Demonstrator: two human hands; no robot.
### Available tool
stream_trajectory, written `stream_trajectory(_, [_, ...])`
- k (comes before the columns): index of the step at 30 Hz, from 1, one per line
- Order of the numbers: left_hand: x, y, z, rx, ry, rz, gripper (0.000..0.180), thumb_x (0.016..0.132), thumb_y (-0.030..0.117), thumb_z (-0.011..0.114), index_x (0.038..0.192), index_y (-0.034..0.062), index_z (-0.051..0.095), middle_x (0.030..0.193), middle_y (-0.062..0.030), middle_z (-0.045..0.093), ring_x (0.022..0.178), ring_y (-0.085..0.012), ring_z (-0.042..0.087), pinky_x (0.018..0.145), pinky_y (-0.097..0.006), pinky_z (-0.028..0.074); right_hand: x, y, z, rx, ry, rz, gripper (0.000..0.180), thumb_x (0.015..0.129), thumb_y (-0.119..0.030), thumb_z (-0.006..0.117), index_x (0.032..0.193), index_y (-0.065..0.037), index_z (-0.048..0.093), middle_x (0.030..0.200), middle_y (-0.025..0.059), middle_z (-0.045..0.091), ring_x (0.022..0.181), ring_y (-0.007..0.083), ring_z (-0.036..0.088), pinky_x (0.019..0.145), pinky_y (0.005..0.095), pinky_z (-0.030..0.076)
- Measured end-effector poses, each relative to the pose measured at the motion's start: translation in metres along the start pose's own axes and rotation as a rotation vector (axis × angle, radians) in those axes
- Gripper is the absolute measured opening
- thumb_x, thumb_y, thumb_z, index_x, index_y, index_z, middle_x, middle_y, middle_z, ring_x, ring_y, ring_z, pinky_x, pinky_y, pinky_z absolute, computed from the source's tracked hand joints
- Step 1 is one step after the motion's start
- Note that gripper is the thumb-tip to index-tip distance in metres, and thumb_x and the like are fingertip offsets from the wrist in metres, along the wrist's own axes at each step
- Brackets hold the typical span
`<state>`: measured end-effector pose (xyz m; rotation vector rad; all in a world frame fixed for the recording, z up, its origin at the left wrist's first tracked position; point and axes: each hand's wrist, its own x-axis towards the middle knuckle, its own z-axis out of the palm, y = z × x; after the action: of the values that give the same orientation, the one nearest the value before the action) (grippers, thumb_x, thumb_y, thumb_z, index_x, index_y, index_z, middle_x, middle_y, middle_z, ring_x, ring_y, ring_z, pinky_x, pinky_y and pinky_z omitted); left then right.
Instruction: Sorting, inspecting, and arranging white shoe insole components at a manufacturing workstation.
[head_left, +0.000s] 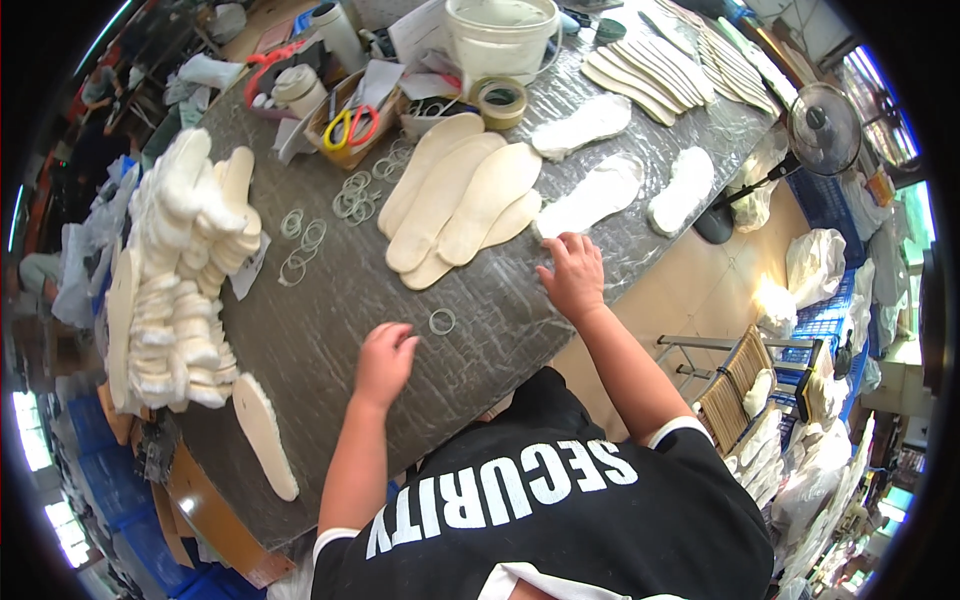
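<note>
L hand [384, 362] now, fingers loosely curled, just beside a lone rubber band [431, 322]; R hand [574, 275], fingers bent, at the near end of a white insole [596, 195] on the table [490, 320] (pinching, either one? can't tell).

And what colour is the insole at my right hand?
White: the insole by your right hand, best seen in the head view.

The dark table [480, 355] looks covered in glossy, wrinkled plastic. The middle cream insoles [495, 195] look matt, the stacked insoles [180, 320] at left fluffy. The far bucket [500, 50] looks like smooth, translucent plastic.
</note>
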<state>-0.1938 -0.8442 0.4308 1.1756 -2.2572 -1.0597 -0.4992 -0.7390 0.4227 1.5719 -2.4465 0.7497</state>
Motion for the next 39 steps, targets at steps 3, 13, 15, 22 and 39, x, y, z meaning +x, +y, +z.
stream_trajectory(3, [0.073, 0.041, 0.057, 0.069, -0.077, 0.154, 0.025, 0.079, 0.013, 0.065, 0.099, -0.0018, 0.061, 0.101, -0.0173, 0.06, 0.099, -0.0333, 0.055, 0.086, -0.039, 0.044, 0.036, 0.039, 0.013, -0.181, -0.059, -0.06, 0.026, 0.066, -0.018, 0.07, 0.091, -0.014, 0.063, 0.1, 0.0038, 0.056, 0.098, 0.0248, 0.051, 0.084, 0.0395, 0.038])
stream_trajectory(13, [0.213, 0.101, 0.124, 0.587, 0.024, -0.238, 0.039, 0.074, 0.02, 0.072, 0.103, -0.0016, 0.058, 0.109, -0.0175, 0.057, 0.106, -0.0346, 0.05, 0.088, -0.042, 0.044, -0.026, 0.021, -0.011, 0.481, -0.528, -0.606, 0.031, 0.074, -0.019, 0.056, 0.105, -0.015, 0.056, 0.078, 0.0028, 0.053, 0.071, 0.0202, 0.055, 0.068, 0.0361, 0.04])
stream_trajectory(15, [0.217, 0.111, 0.119, 0.558, -0.027, -0.227, 0.035, 0.073, 0.02, 0.072, 0.097, -0.0005, 0.057, 0.102, -0.018, 0.06, 0.099, -0.0343, 0.055, 0.083, -0.043, 0.046, -0.023, 0.023, -0.008, 0.675, -0.667, -0.804, 0.038, 0.077, -0.017, 0.055, 0.114, -0.014, 0.052, 0.079, 0.0054, 0.053, 0.069, 0.0229, 0.055, 0.065, 0.0365, 0.043])
stream_trajectory(22, [0.2, 0.126, 0.118, 0.435, -0.245, -0.299, 0.018, 0.08, 0.008, 0.062, 0.091, -0.0002, 0.052, 0.082, -0.0195, 0.062, 0.076, -0.0352, 0.062, 0.071, -0.041, 0.048, 0.003, 0.028, 0.006, 0.859, -0.727, -0.86, 0.035, 0.075, -0.021, 0.06, 0.109, -0.011, 0.056, 0.084, 0.0088, 0.053, 0.078, 0.0248, 0.056, 0.066, 0.0384, 0.046])
stream_trajectory(39, [0.086, 0.134, 0.051, -0.401, -0.323, -0.325, 0.05, 0.082, 0.018, 0.066, 0.12, 0.0022, 0.038, 0.106, -0.0103, 0.052, 0.099, -0.0166, 0.049, 0.087, -0.03, 0.041, -0.008, 0.033, -0.002, 0.872, -0.845, -0.464, 0.025, 0.08, -0.015, 0.065, 0.1, -0.006, 0.052, 0.089, 0.0122, 0.053, 0.07, 0.0295, 0.062, 0.061, 0.0366, 0.051])
